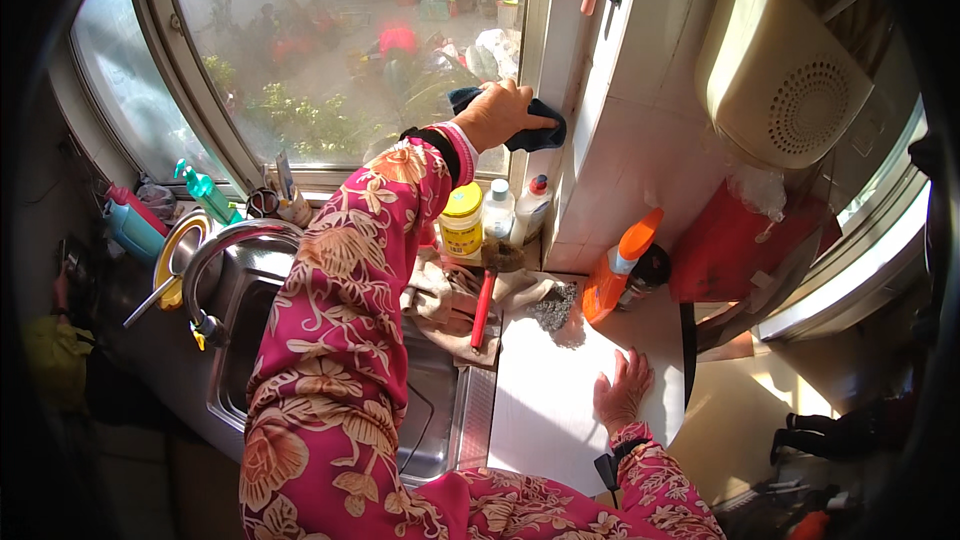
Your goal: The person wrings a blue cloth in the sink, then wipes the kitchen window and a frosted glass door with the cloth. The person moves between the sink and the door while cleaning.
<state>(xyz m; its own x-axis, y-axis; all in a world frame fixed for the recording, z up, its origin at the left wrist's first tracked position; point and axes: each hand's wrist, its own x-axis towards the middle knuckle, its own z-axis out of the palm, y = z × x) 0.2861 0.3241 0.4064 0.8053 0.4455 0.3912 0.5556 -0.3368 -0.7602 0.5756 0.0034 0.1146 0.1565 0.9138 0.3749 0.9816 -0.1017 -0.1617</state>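
My left hand (pixel 495 116) is stretched up to the window and grips a dark blue cloth (pixel 546 136). It presses the cloth at the right side of the window frame (pixel 534 30), partly over the glass (pixel 337 52). My right hand (pixel 624 390) lies with spread fingers on the white countertop (pixel 547 420), holding nothing. Below my left forearm are a yellow-lidded tub (pixel 461 221), a clear bottle with a pale cap (pixel 498 210) and a white bottle with a red and blue cap (pixel 532 206). My left sleeve hides part of the steel sink (pixel 431 420).
A curved faucet (pixel 196 270) rises left of my arm. A red-handled brush (pixel 484 307) lies on rags (pixel 435 292) beside a steel-wool scourer (pixel 555 305). An orange spray bottle (pixel 611 277) stands near the wall corner. A beige appliance housing (pixel 780 82) hangs at upper right.
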